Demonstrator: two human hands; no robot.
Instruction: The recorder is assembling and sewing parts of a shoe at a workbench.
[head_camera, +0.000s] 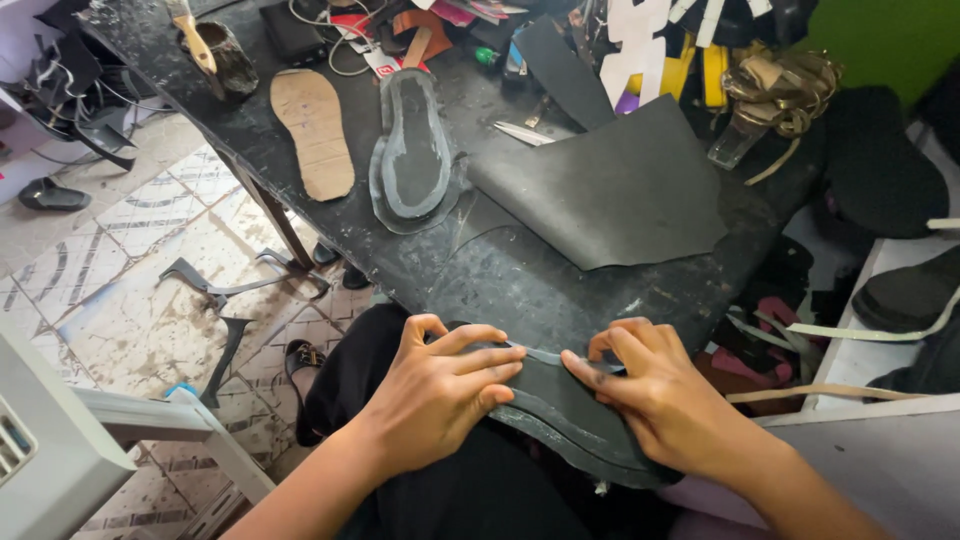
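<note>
— Pressing down with the fingertips, are they?

— Yes. The left hand (440, 385) lies fingers-flat over the near end of a dark sole piece (570, 415), thumb raised at the back, fingers curled down onto its top. The right hand (655, 390) pinches the same piece from the other side, fingers bent and closed on its edge, the tips of both hands almost meeting in the middle.

— And where does that piece sit?

— On the person's lap, over black trousers (470, 490), just at the near edge of the black workbench (520, 275). It is layered: a grey rim shows along its lower edge.

— What lies past the hands?

— A large sheet of dark leather (610, 195) on the bench, one corner lifted. To its left, a grey sole outline (412, 150) with a dark centre, and beside that a brown cardboard insole (315, 130). Further back, a pot (228, 55) with a brush (195, 35) standing in it.

— Anything at the edges?

— White paper patterns (645, 30) and a tangle of gold straps (780, 85) at the far right of the bench. Below left, a tiled floor (130, 260) with black scraps (225, 350) strewn on it.
</note>
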